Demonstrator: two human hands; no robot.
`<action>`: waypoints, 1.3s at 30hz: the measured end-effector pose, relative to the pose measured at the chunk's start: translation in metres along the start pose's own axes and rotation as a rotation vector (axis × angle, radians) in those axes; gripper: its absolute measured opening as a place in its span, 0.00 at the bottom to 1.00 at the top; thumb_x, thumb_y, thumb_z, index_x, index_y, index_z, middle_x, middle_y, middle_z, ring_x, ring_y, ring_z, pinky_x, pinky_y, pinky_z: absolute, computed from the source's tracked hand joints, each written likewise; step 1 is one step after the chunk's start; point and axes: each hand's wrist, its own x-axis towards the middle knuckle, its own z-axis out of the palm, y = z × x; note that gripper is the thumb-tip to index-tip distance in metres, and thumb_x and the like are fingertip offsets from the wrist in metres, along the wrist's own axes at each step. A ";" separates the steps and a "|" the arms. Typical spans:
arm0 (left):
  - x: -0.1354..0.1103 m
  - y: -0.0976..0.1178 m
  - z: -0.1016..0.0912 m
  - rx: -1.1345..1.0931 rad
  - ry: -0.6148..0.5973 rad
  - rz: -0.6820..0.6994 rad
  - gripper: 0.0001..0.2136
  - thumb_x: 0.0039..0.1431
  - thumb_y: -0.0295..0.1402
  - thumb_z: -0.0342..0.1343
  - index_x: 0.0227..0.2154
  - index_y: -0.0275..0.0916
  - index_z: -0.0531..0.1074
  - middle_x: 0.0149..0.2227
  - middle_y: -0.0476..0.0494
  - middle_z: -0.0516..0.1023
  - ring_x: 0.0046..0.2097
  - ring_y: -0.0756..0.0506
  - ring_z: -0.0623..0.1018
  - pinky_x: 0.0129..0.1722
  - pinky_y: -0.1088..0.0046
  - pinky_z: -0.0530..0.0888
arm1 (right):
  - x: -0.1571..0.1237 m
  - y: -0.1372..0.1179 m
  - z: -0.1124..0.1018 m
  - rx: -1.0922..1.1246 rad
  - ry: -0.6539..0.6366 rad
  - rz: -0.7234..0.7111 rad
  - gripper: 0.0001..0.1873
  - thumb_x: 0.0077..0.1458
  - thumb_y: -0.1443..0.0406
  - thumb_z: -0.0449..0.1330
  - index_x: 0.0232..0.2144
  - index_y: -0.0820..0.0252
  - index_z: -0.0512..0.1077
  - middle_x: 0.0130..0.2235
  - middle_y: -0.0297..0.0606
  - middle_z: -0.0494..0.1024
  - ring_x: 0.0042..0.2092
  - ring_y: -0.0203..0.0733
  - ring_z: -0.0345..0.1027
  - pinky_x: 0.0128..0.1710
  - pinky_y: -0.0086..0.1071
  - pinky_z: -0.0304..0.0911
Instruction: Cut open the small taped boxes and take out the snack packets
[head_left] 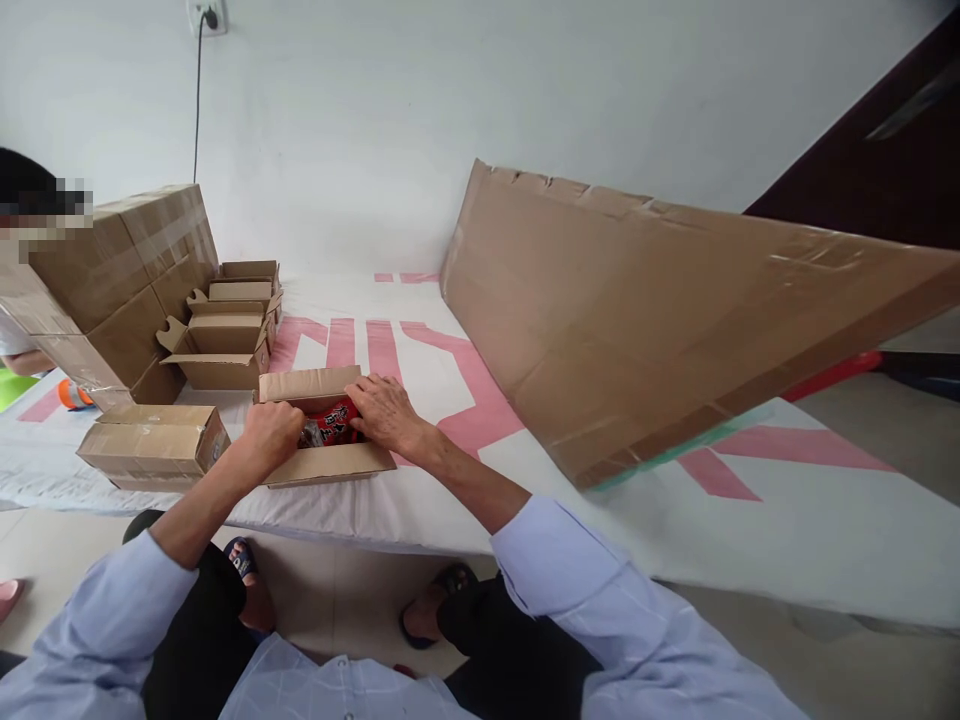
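A small open cardboard box sits on the white and pink sheet in front of me. A red packet lies inside it. My left hand is closed at the box's left end, fingers curled down over its edge; what they grip is hidden. My right hand lies over the packet at the box's right side, fingers together and pressing down into the box.
A closed small box lies to the left. Several open small boxes stand behind, beside large taped cartons. A big flattened cardboard sheet leans at the right. Another person sits at the far left.
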 end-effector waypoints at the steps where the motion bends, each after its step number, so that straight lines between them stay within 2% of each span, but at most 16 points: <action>1: 0.010 0.003 0.003 -0.017 -0.017 -0.025 0.07 0.61 0.25 0.62 0.34 0.37 0.86 0.40 0.24 0.87 0.47 0.27 0.86 0.49 0.52 0.78 | -0.001 0.004 0.001 0.008 0.010 0.007 0.11 0.62 0.69 0.64 0.47 0.61 0.78 0.53 0.53 0.81 0.57 0.57 0.70 0.58 0.47 0.61; 3: 0.027 0.006 0.009 -0.015 -0.032 -0.047 0.03 0.57 0.28 0.68 0.33 0.37 0.87 0.38 0.24 0.87 0.47 0.26 0.86 0.48 0.53 0.79 | -0.005 0.011 0.003 0.012 0.017 0.010 0.09 0.62 0.70 0.63 0.45 0.61 0.79 0.51 0.51 0.82 0.55 0.55 0.71 0.61 0.47 0.59; 5: 0.038 0.005 0.013 0.005 -0.040 -0.050 0.04 0.53 0.29 0.71 0.33 0.37 0.87 0.39 0.23 0.87 0.46 0.24 0.86 0.47 0.53 0.79 | -0.008 0.016 0.005 0.019 0.021 0.005 0.09 0.61 0.71 0.63 0.43 0.60 0.80 0.50 0.50 0.82 0.54 0.54 0.72 0.65 0.47 0.57; 8: 0.042 0.002 0.015 0.026 -0.047 -0.053 0.05 0.50 0.29 0.72 0.32 0.36 0.87 0.40 0.21 0.87 0.47 0.23 0.86 0.47 0.53 0.79 | -0.011 0.019 0.008 0.043 0.031 -0.002 0.09 0.60 0.71 0.64 0.43 0.60 0.80 0.50 0.49 0.81 0.54 0.53 0.72 0.64 0.46 0.58; 13: 0.030 -0.002 0.011 0.025 -0.052 -0.020 0.04 0.53 0.26 0.68 0.31 0.39 0.86 0.39 0.27 0.87 0.46 0.29 0.86 0.47 0.58 0.79 | -0.010 0.019 0.009 0.103 0.039 0.018 0.09 0.61 0.71 0.63 0.44 0.61 0.78 0.51 0.50 0.80 0.54 0.53 0.71 0.59 0.44 0.63; 17: 0.018 0.001 0.006 -0.008 -0.030 0.064 0.08 0.55 0.24 0.63 0.29 0.42 0.84 0.42 0.32 0.87 0.48 0.33 0.85 0.49 0.61 0.77 | -0.011 0.019 0.006 0.159 0.038 0.041 0.10 0.61 0.70 0.62 0.45 0.62 0.78 0.53 0.50 0.80 0.56 0.53 0.70 0.59 0.43 0.65; 20: 0.009 -0.004 0.000 -0.026 0.014 0.081 0.09 0.60 0.26 0.59 0.34 0.45 0.84 0.43 0.36 0.87 0.47 0.35 0.84 0.48 0.63 0.75 | -0.014 0.021 0.003 0.207 0.044 0.058 0.15 0.62 0.68 0.63 0.51 0.61 0.76 0.55 0.48 0.80 0.57 0.51 0.71 0.58 0.42 0.67; 22: 0.004 -0.014 -0.005 -0.065 0.094 0.049 0.10 0.64 0.29 0.57 0.39 0.47 0.84 0.41 0.39 0.87 0.46 0.36 0.84 0.45 0.64 0.74 | -0.014 0.023 0.000 0.335 0.073 0.080 0.21 0.61 0.65 0.64 0.56 0.59 0.74 0.58 0.46 0.80 0.59 0.50 0.72 0.60 0.42 0.68; 25: 0.005 -0.034 -0.016 -0.282 0.246 0.037 0.10 0.64 0.34 0.57 0.42 0.47 0.83 0.38 0.44 0.86 0.43 0.39 0.83 0.43 0.67 0.74 | -0.010 0.024 -0.004 0.745 0.170 0.129 0.28 0.59 0.60 0.68 0.61 0.57 0.73 0.61 0.45 0.79 0.60 0.49 0.74 0.62 0.43 0.69; 28: 0.012 -0.049 -0.028 -0.646 0.338 0.084 0.10 0.62 0.41 0.60 0.37 0.43 0.82 0.33 0.47 0.84 0.37 0.43 0.80 0.38 0.70 0.74 | 0.000 0.022 -0.008 1.150 0.269 0.186 0.32 0.54 0.53 0.72 0.58 0.57 0.74 0.57 0.44 0.82 0.55 0.49 0.77 0.55 0.44 0.75; 30: 0.017 -0.050 -0.032 -0.885 0.384 0.071 0.13 0.58 0.45 0.62 0.33 0.40 0.81 0.30 0.47 0.81 0.33 0.45 0.77 0.34 0.71 0.74 | 0.009 0.016 -0.010 1.387 0.310 0.249 0.36 0.50 0.49 0.74 0.57 0.57 0.73 0.54 0.44 0.83 0.51 0.49 0.79 0.48 0.43 0.79; 33: 0.023 -0.041 -0.029 -1.212 0.467 -0.016 0.18 0.53 0.50 0.67 0.33 0.39 0.80 0.28 0.49 0.79 0.29 0.46 0.76 0.31 0.72 0.74 | 0.019 0.000 -0.009 1.684 0.319 0.307 0.40 0.44 0.45 0.77 0.54 0.54 0.72 0.51 0.42 0.84 0.47 0.49 0.81 0.40 0.41 0.80; 35: 0.026 -0.032 -0.024 -1.362 0.546 -0.061 0.19 0.51 0.51 0.68 0.33 0.39 0.80 0.28 0.50 0.79 0.29 0.48 0.75 0.31 0.72 0.74 | 0.025 -0.011 -0.005 1.781 0.298 0.274 0.37 0.43 0.42 0.76 0.50 0.54 0.74 0.47 0.39 0.85 0.44 0.48 0.81 0.39 0.41 0.80; 37: 0.030 -0.028 -0.019 -1.434 0.605 -0.079 0.19 0.51 0.51 0.69 0.32 0.39 0.80 0.28 0.50 0.79 0.29 0.49 0.75 0.32 0.73 0.74 | 0.033 -0.018 -0.001 1.787 0.306 0.233 0.34 0.44 0.39 0.74 0.43 0.55 0.77 0.40 0.37 0.85 0.41 0.47 0.80 0.39 0.41 0.80; 39: 0.035 -0.030 -0.017 -1.490 0.582 -0.073 0.19 0.50 0.50 0.71 0.30 0.38 0.79 0.27 0.51 0.79 0.28 0.49 0.74 0.31 0.74 0.74 | 0.043 -0.020 0.001 1.756 0.340 0.214 0.32 0.44 0.37 0.73 0.37 0.56 0.78 0.35 0.34 0.83 0.38 0.44 0.78 0.38 0.39 0.78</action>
